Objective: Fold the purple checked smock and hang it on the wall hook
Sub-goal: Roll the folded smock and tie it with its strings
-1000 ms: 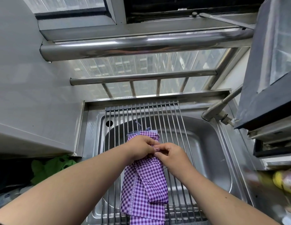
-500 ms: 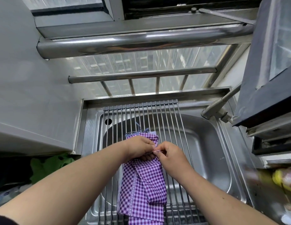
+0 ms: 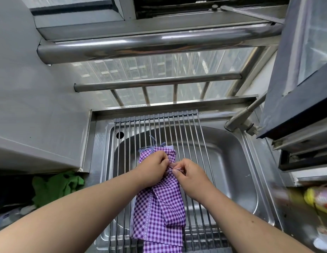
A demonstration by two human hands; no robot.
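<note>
Left hand (image 3: 153, 168) and right hand (image 3: 191, 177) each pinch frayed threads of the folded purple checked smock (image 3: 160, 210) lying on the sink rack (image 3: 179, 132).

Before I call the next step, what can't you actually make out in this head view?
- Wall hook: nowhere in the head view.
- Smock: its lower end is cut off by the bottom edge; the left hand and right hand cover its middle.
- What the fingers pinch: a frayed bit, too small to tell.
- Items at the right edge: blurred.
- Green cloth: partly in shadow under the ledge.
</note>
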